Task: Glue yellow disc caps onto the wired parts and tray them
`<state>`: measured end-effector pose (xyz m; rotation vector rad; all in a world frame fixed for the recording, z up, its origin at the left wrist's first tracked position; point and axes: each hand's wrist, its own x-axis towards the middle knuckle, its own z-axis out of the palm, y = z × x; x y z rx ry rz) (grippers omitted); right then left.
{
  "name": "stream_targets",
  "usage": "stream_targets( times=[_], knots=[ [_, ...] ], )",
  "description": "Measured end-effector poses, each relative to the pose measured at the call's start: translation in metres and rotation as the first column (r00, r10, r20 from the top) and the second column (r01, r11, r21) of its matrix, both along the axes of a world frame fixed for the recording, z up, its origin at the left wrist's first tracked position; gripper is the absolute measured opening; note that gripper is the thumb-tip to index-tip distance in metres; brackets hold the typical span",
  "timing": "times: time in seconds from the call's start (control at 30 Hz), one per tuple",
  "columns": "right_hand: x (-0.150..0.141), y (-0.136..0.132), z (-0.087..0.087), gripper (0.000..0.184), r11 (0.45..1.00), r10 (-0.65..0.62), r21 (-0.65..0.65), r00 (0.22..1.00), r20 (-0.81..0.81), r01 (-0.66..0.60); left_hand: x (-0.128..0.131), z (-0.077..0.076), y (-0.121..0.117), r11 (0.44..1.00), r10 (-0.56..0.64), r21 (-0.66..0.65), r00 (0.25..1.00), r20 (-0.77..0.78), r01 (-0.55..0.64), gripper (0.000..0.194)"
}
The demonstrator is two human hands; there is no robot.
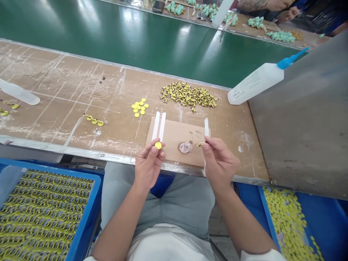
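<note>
Between the thumb and fingers of my left hand (149, 161) is a small round yellow disc (158, 145), held face up over the front edge of the bench. My right hand (220, 159) pinches a tiny yellow-and-dark piece (201, 145), partly hidden by the fingertips. A cardboard sheet (174, 129) lies under and between both hands, fixed with white tape strips (162, 127). On it sits a glossy clear blob of glue (185, 147). Beyond the sheet are a heap of small yellow-and-black pieces (187, 95) and a cluster of loose yellow discs (140, 107).
A white bottle with blue nozzle (257, 83) leans by a metal panel (304, 116). Finished-looking pieces (94, 120) lie left. Blue trays (98, 181) hold rows of pieces and, at right, yellow discs (288, 221). Across the green belt (122, 40), another person's hands (285, 11) work.
</note>
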<state>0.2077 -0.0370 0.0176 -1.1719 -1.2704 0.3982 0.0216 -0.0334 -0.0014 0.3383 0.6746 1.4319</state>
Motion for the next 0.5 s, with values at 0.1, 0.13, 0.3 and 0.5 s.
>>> stream_targets(
  times=[0.1, 0.13, 0.3, 0.5],
  knots=[
    [-0.006, -0.009, 0.02, 0.02, 0.995, 0.095, 0.0, 0.989, -0.111, -0.095, 0.006, 0.007, -0.012, 0.997, -0.045, -0.058, 0.997, 0.059, 0.049, 0.025],
    [-0.009, -0.012, 0.026, 0.019, 0.992, 0.123, 0.008, 0.983, -0.137, -0.123, 0.008, 0.011, -0.016, 0.996, -0.057, -0.068, 0.996, 0.07, 0.062, 0.025],
    [-0.032, -0.027, 0.044, 0.021, 0.979, 0.203, 0.021, 0.96, -0.194, -0.203, 0.016, 0.029, -0.03, 0.994, -0.088, -0.058, 0.995, 0.055, 0.091, 0.025],
    [-0.055, -0.035, 0.043, 0.022, 0.97, 0.235, -0.004, 0.933, -0.272, -0.245, 0.016, 0.033, -0.038, 0.997, -0.079, 0.001, 0.997, 0.02, 0.079, 0.02]
  ],
)
